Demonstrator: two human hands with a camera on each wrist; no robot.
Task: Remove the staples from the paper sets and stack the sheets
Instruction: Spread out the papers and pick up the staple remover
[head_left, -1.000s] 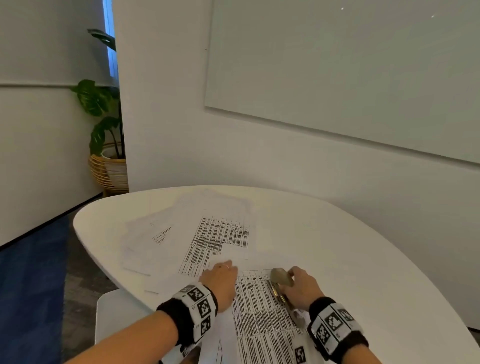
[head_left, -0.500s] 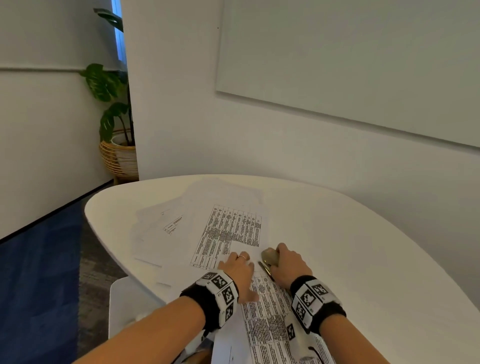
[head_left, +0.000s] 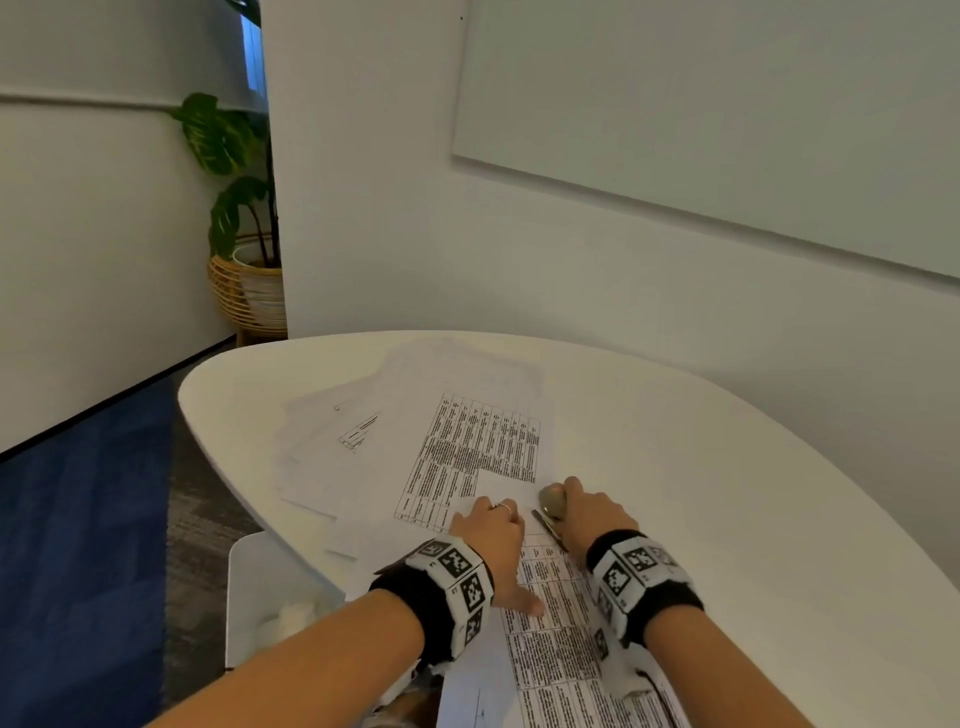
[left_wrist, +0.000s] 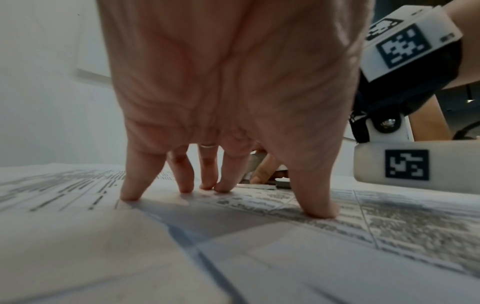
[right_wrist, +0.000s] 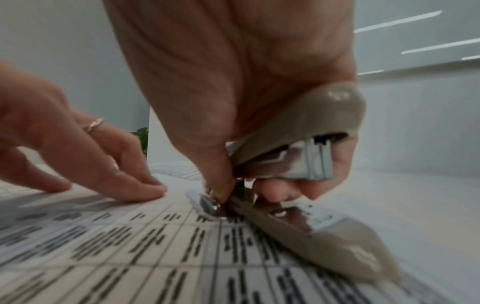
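A printed paper set (head_left: 558, 639) (right_wrist: 161, 246) (left_wrist: 337, 209) lies at the near edge of the white table (head_left: 727, 493). My left hand (head_left: 491, 540) (left_wrist: 221, 185) presses on it with straight, spread fingers (right_wrist: 135, 185). My right hand (head_left: 584, 519) (right_wrist: 233, 179) grips a beige stapler (head_left: 551, 501) (right_wrist: 298, 144), opened wide. Its metal tip (right_wrist: 207, 203) touches the top corner of the set. Whether a staple sits there is hidden.
Loose printed sheets (head_left: 467, 441) and blank ones (head_left: 332, 447) spread across the table beyond my hands. A white bin (head_left: 270, 597) stands below the table's left edge. A potted plant in a wicker basket (head_left: 244, 291) stands by the wall.
Both hands have slid a little forward along the paper set, and the stapler's tip now meets its top corner. The view has tilted down and left.
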